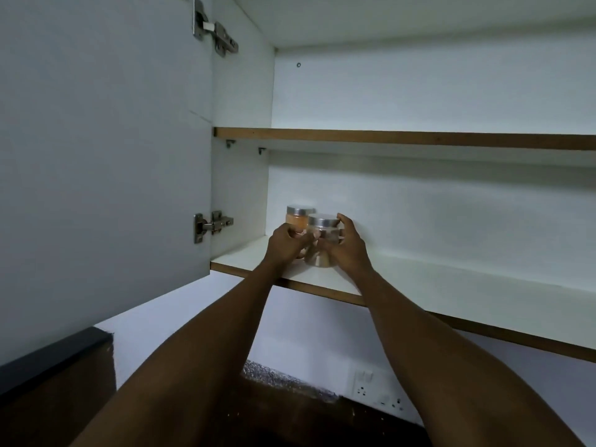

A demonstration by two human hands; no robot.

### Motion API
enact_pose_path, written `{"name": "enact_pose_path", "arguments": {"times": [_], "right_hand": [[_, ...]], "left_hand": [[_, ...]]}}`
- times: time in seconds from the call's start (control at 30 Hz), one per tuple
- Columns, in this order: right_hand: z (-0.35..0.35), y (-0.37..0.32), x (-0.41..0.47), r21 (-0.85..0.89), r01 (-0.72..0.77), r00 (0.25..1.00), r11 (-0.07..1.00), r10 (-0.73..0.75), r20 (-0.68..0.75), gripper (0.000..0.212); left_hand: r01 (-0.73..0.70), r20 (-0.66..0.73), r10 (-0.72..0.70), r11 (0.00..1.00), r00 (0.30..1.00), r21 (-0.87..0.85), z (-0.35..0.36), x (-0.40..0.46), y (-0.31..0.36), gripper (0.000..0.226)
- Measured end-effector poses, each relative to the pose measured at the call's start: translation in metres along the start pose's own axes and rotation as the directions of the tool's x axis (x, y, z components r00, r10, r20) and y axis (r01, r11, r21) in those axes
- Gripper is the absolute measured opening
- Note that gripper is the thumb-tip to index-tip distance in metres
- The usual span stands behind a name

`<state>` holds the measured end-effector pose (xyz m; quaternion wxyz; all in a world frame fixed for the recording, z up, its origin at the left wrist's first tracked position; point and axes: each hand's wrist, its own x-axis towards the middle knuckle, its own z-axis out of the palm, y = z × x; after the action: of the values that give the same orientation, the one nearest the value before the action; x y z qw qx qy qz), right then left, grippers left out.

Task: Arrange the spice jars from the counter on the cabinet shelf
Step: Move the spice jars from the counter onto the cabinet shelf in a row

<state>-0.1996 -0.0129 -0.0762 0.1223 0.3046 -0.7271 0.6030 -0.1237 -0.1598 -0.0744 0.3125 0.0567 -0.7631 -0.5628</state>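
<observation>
Count, head view.

Clear round spice jars with brushed-metal screw lids: 2. One jar holds orange-pink contents (298,221); the other jar holds pale brownish contents (322,243).

Bare hands: 2, a left hand (285,245) and a right hand (346,246).

White cabinet shelves with brown raw edges: 2, an upper shelf (403,137) and a lower shelf (419,285).

Open white cabinet doors: 1 (103,156).

Steel door hinges: 2, a top hinge (214,29) and a bottom hinge (211,224).

Small metal shelf-support pegs under the upper shelf: 2 visible (230,143) (261,151).

White wall socket plates: 1 (379,395); outlet count on it unclear.
</observation>
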Motion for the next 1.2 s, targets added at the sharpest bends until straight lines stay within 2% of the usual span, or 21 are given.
{"name": "enact_pose_path", "arguments": {"times": [0.17, 0.27, 0.4, 0.57, 0.63, 0.73, 0.87, 0.97, 1.03, 1.2], "right_hand": [[0.007, 0.018, 0.027, -0.019, -0.024, 1.0, 1.0, 0.024, 0.013, 0.095], [0.01, 0.024, 0.046, -0.028, -0.049, 0.997, 0.998, 0.05, 0.053, 0.097], [0.012, 0.034, 0.052, -0.048, 0.009, 0.999, 0.999, -0.006, 0.051, 0.101], [0.011, 0.036, 0.049, -0.078, 0.01, 0.999, 0.997, -0.006, 0.048, 0.1], [0.01, 0.036, 0.049, -0.145, 0.001, 1.0, 0.989, 0.003, 0.031, 0.093], [0.009, 0.036, 0.049, -0.218, -0.026, 1.0, 0.976, 0.024, -0.01, 0.066], [0.006, 0.039, 0.05, -0.211, -0.107, 0.99, 0.972, 0.085, -0.109, 0.072], [0.003, 0.041, 0.052, -0.226, -0.17, 0.975, 0.959, 0.131, -0.177, 0.075], [0.004, 0.042, 0.052, -0.226, -0.186, 0.972, 0.956, 0.145, -0.185, 0.07], [0.004, 0.041, 0.05, -0.284, -0.182, 0.959, 0.941, 0.107, -0.261, 0.05]], "left_hand": [[0.021, 0.015, -0.021, 1.0, 1.0, 0.011, 0.007, 0.022, -0.009, 0.045], [-0.023, -0.032, 0.026, 0.995, 0.999, 0.1, 0.013, 0.033, -0.014, 0.04], [-0.074, -0.026, 0.078, 0.987, 0.997, 0.145, 0.02, 0.042, -0.018, 0.025], [-0.127, -0.067, 0.141, 0.974, 0.988, 0.187, 0.019, 0.047, -0.023, 0.025], [-0.137, -0.062, 0.151, 0.971, 0.987, 0.196, 0.02, 0.049, -0.026, 0.024], [-0.138, -0.012, 0.143, 0.97, 0.99, 0.199, 0.021, 0.051, -0.029, 0.027], [-0.167, 0.094, 0.148, 0.953, 0.985, 0.253, 0.024, 0.051, -0.03, 0.03], [-0.172, -0.001, 0.177, 0.955, 0.984, 0.24, 0.022, 0.052, -0.03, 0.03], [-0.158, -0.029, 0.169, 0.96, 0.985, 0.232, 0.021, 0.053, -0.029, 0.03], [-0.15, 0.069, 0.136, 0.941, 0.988, 0.304, 0.024, 0.052, -0.028, 0.034]]}}
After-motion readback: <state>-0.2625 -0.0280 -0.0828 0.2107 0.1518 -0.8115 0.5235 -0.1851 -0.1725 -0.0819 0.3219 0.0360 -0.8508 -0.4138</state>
